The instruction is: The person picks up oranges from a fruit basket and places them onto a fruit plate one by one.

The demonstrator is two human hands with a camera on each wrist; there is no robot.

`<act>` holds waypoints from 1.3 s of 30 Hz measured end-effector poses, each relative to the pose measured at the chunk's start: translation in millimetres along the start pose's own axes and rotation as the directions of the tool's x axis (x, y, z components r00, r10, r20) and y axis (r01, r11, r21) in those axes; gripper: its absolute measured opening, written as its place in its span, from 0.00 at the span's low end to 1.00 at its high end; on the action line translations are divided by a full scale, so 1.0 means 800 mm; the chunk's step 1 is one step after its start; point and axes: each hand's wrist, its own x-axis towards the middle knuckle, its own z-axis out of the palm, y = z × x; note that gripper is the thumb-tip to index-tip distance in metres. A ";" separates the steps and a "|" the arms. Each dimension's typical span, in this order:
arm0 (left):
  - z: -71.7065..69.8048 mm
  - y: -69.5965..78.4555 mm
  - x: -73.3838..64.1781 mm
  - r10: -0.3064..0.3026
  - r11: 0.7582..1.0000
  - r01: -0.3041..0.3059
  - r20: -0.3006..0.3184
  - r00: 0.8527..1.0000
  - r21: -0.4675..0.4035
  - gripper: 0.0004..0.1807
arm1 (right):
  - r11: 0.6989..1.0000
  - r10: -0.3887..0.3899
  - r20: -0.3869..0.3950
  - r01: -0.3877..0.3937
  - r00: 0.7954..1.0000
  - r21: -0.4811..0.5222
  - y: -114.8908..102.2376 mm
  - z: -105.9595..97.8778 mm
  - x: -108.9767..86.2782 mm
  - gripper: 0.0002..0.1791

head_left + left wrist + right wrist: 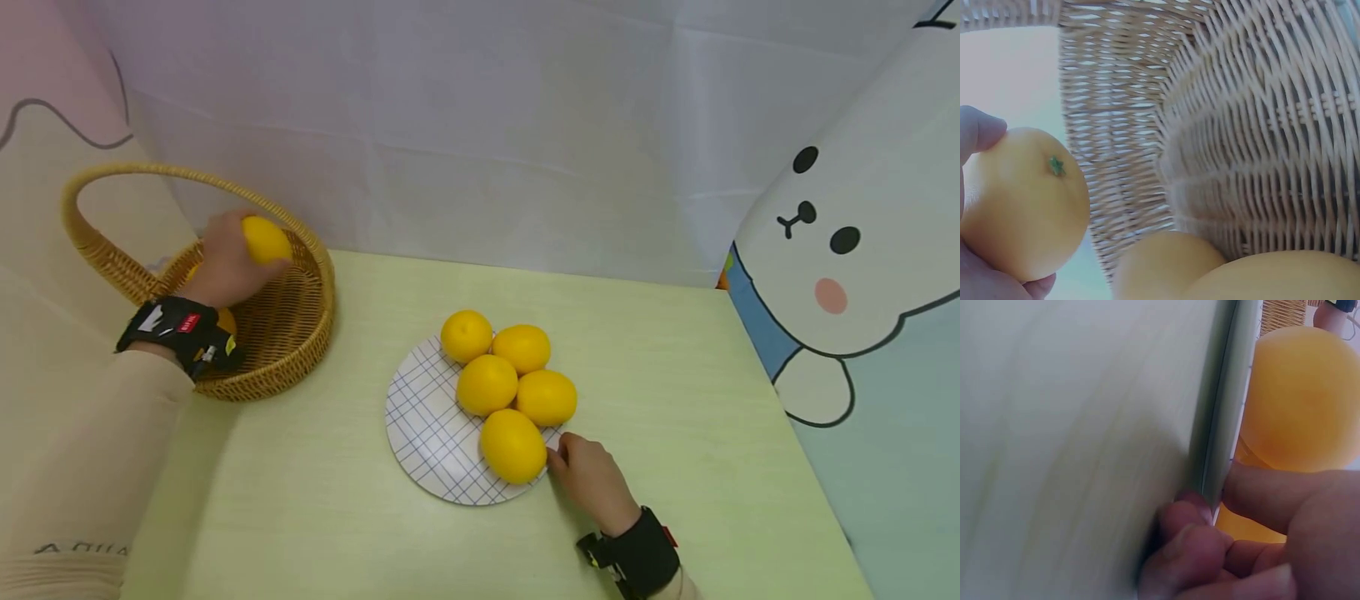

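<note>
My left hand (pixel 223 262) grips an orange (pixel 266 240) over the wicker basket (pixel 324 312), below its arched handle. A green stem end shows on this orange in the left wrist view, with the basket wall beside it. Two more oranges (pixel 1169 265) lie in the basket, mostly hidden by the hand in the head view. My right hand (pixel 596 483) pinches the right rim of a round white plate (pixel 420 425) with a blue grid, thumb over the edge and fingers curled below. Several oranges (pixel 486 385) are grouped on the plate's right side; the nearest (pixel 513 446) lies beside the right thumb.
The pale yellow-green table (pixel 690 400) carries the plate at its middle and the basket at its left back. A white cloth (pixel 480 158) hangs along the back edge. On the right is a panel with a cartoon animal (pixel 862 217).
</note>
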 end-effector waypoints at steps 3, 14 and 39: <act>-0.010 0.009 -0.011 -0.021 0.999 0.021 -0.005 1.000 -0.024 0.46 | 1.000 0.001 0.001 -0.001 1.000 -0.002 0.000 0.001 0.001 0.15; -0.033 0.026 -0.059 -0.032 0.998 0.030 -0.057 0.998 -0.047 0.49 | 1.000 -0.009 -0.007 0.009 1.000 -0.001 -0.001 0.002 0.002 0.15; -0.010 0.133 -0.109 0.207 0.949 -0.190 0.043 0.977 -0.253 0.45 | 1.000 0.001 0.002 -0.001 1.000 -0.006 0.002 0.002 0.005 0.15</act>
